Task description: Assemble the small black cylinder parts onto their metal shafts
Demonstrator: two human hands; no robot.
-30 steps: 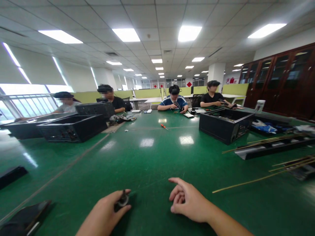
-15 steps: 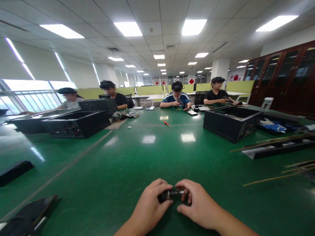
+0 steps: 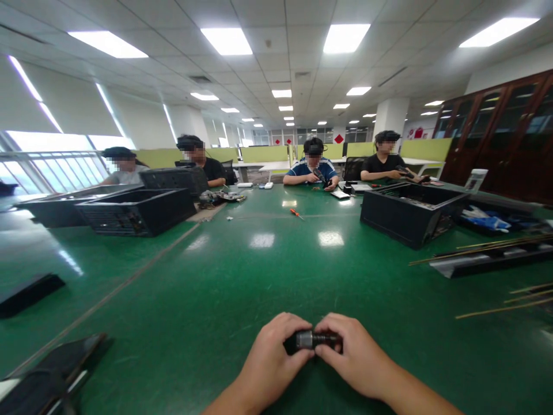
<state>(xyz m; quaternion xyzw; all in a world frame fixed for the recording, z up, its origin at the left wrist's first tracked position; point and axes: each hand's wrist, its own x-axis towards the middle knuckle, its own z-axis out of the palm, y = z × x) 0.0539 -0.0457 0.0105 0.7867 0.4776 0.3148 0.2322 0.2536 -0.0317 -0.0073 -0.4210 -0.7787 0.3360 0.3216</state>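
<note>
Close in front of me, a dark cylindrical part (image 3: 305,339) with a silvery collar and a ridged shaft lies level between my hands. My left hand (image 3: 271,358) is closed round its dark left end. On the other side, the fingers and thumb of my right hand (image 3: 358,358) close on the shaft, covering its tip. Both hands are just above the green tabletop (image 3: 259,282). What exactly the part belongs to cannot be made out.
Black computer cases (image 3: 138,216) stand at left, another case (image 3: 410,216) at right. An orange screwdriver (image 3: 296,214) lies mid-table. Thin sticks (image 3: 496,308) and a metal channel (image 3: 484,264) jut in from the right. A dark flat object (image 3: 60,369) lies near left. Several co-workers sit opposite.
My right hand has closed in from loosely curled fingers beside the tip to a grip on the shaft. The hands and part have shifted slightly right in view, which has also moved a little.
</note>
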